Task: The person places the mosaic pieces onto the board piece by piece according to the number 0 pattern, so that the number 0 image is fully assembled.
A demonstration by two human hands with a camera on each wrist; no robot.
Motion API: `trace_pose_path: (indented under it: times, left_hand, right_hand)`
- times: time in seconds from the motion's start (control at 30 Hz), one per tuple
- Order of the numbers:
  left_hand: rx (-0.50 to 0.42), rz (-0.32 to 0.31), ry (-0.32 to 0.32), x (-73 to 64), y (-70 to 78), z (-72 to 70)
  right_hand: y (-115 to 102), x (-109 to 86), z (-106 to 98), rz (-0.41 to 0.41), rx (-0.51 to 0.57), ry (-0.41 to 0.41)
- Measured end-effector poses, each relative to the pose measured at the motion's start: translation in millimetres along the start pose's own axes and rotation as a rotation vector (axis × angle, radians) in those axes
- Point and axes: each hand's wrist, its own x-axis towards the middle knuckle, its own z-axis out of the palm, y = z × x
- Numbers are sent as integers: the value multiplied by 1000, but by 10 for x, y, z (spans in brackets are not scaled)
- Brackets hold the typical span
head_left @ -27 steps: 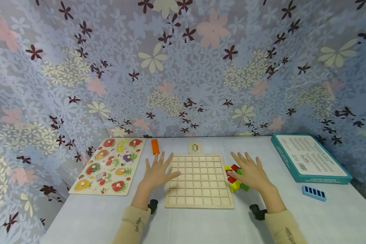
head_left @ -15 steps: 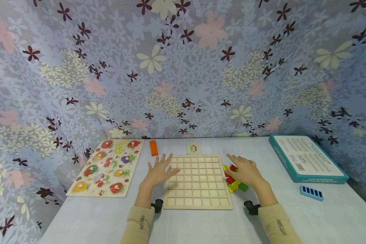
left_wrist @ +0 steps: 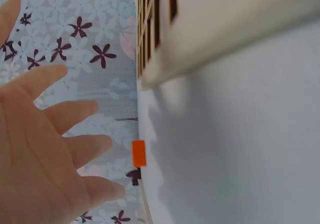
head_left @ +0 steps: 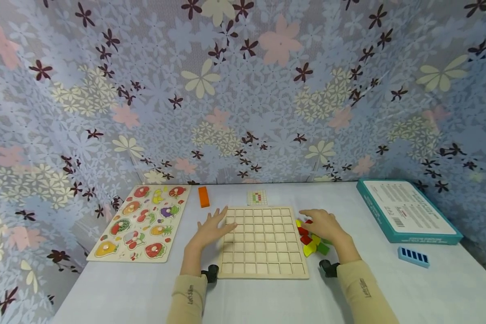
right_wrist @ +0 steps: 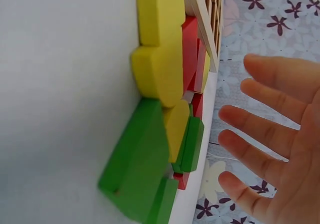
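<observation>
A pale wooden grid board [head_left: 263, 243] lies flat on the white table. Spread fingers of my left hand [head_left: 208, 231] hover by its upper left edge, holding nothing; the left wrist view shows the palm and loose fingers above the table. Over a small pile of wooden blocks at the board's right side is my right hand [head_left: 327, 226], its fingers slightly bent and apart from the blocks in the right wrist view. Yellow blocks [right_wrist: 160, 73], green blocks [right_wrist: 140, 159] and red blocks [right_wrist: 189, 53] make up the pile, partly hidden under the hand in the head view.
Behind the board lies a small pattern card [head_left: 257, 197], with an orange block [head_left: 204, 197] further left. A fruit puzzle board [head_left: 146, 243] is at the left. On the right are a teal box [head_left: 413, 211] and a light blue slotted piece [head_left: 414, 257]. Floral fabric hangs behind.
My right hand has moved left and lower over the block pile, its fingers drawing closer together. My left hand has shifted slightly and stays beside the grid board. The blocks look unmoved.
</observation>
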Motion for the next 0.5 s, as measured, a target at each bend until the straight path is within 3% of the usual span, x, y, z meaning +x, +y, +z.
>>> trace_pose_path:
  times: [0.3, 0.5]
  left_hand:
    - [0, -76, -103, -59, -133, -11]
    - [17, -74, -153, -63, -194, -4]
  right_hand:
    - [22, 111, 24, 33, 18, -65]
    - [17, 149, 43, 53, 59, -83]
